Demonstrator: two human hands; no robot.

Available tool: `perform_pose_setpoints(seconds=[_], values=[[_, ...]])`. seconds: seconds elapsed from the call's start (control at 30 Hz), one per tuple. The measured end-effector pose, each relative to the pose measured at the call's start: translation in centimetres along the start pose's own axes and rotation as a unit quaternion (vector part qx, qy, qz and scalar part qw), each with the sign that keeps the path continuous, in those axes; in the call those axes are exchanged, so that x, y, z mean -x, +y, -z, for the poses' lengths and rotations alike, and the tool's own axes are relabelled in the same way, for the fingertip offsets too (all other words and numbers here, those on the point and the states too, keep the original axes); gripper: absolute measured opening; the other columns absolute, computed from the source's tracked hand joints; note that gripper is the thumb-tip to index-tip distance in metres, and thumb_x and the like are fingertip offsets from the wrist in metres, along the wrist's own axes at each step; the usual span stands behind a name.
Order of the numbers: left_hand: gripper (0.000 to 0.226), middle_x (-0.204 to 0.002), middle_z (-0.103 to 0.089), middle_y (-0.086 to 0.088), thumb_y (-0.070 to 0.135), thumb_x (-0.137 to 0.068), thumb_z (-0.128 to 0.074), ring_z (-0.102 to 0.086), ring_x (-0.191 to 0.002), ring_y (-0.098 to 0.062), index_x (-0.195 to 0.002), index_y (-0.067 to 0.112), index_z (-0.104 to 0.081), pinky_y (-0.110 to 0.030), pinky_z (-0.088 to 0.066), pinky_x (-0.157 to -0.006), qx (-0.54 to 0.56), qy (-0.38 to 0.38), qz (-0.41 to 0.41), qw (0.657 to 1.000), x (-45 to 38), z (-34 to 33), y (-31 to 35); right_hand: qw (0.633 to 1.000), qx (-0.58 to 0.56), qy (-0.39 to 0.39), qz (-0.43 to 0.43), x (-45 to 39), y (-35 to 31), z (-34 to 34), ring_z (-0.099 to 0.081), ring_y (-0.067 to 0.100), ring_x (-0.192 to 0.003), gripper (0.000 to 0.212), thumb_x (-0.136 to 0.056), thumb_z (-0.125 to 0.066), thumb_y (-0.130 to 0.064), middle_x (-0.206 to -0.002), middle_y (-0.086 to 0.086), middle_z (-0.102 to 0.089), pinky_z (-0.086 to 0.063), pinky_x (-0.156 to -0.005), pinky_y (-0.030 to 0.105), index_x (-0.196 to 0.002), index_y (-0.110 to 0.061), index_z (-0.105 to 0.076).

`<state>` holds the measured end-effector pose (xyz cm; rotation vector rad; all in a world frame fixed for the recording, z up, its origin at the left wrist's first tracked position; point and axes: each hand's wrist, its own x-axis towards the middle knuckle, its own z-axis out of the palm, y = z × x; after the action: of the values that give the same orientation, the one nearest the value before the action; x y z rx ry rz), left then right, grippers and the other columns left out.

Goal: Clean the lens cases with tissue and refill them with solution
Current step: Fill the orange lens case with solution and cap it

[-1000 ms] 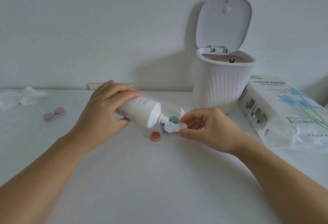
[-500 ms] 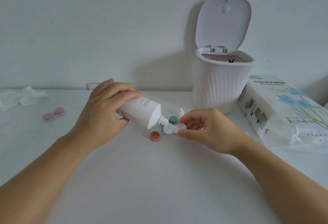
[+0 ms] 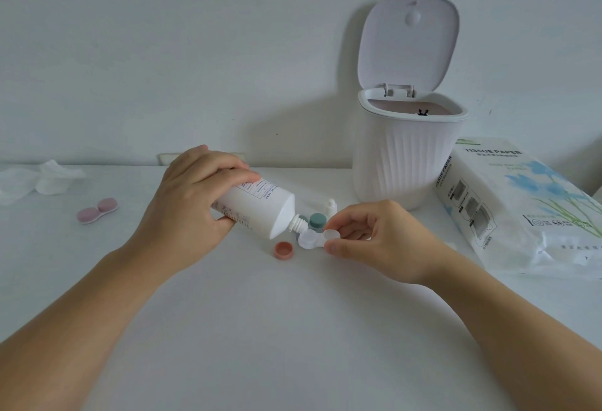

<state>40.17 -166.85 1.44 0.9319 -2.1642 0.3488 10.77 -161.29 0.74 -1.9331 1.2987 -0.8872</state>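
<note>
Left hand (image 3: pixel 185 205) tilting solution bottle (image 3: pixel 257 211), right hand (image 3: pixel 374 241) pinching lens case (image 3: pixel 314 238)

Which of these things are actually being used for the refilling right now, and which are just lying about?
In use: solution bottle in left hand; clear lens case in right hand.

Lying about: pink case, crumpled tissue, coral cap, bin, tissue pack.

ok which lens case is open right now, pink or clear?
The clear lens case held by the right hand under the solution bottle: its wells are uncapped. The pink lens case, far left, has both caps on.
</note>
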Motion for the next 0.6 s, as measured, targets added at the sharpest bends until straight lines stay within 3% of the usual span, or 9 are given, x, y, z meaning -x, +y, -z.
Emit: perform_pose_setpoints(seconds=[0.6], values=[[0.064, -0.116, -0.066, -0.002, -0.007, -0.056, -0.089, -0.062, -0.108, -0.031, -0.114, 0.013, -0.072, -0.033, -0.027, -0.117, -0.006, 0.007, -0.009, 1.0, -0.01, -0.15, 0.1, 1.0, -0.007, -0.006, 0.005, -0.16, 0.16, -0.07, -0.068, -0.001, -0.072, 0.011, -0.084, -0.08, -0.023, -0.076, -0.016, -0.073, -0.048, -0.067, 0.009, -0.094, -0.021, -0.077]])
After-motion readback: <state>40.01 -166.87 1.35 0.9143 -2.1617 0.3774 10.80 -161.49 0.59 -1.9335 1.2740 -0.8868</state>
